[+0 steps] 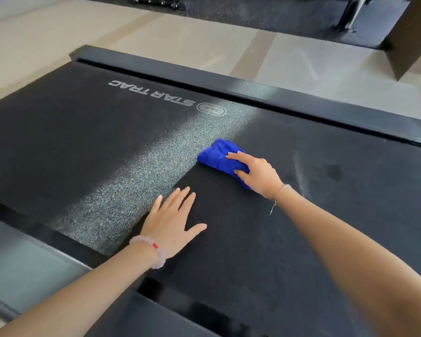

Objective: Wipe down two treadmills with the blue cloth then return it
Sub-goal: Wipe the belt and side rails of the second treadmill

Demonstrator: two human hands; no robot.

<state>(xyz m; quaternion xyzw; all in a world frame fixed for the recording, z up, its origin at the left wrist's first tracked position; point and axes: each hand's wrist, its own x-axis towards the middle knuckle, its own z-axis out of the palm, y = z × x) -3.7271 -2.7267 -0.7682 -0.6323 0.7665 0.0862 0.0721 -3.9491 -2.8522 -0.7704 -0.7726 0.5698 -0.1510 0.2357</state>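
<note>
Two hands on treadmill belt (71, 142): your right hand (255, 176) grips bunched blue cloth (216, 154) mid-belt, beside pale speckled band (141, 173); your left hand (173, 222) flat, fingers spread, nearer you.

Floor (301, 62): pale beige planks, laid across the far side. 
Mat (265, 15): dark, speckled, spread over the floor at the top. 
Panel (413, 37): dark brown, stood upright at the top right. 
Bead bracelet (153, 251): pale pink, one red bead included. 
Chain bracelet (278, 194): thin, silver, a loose end left hanging.
</note>
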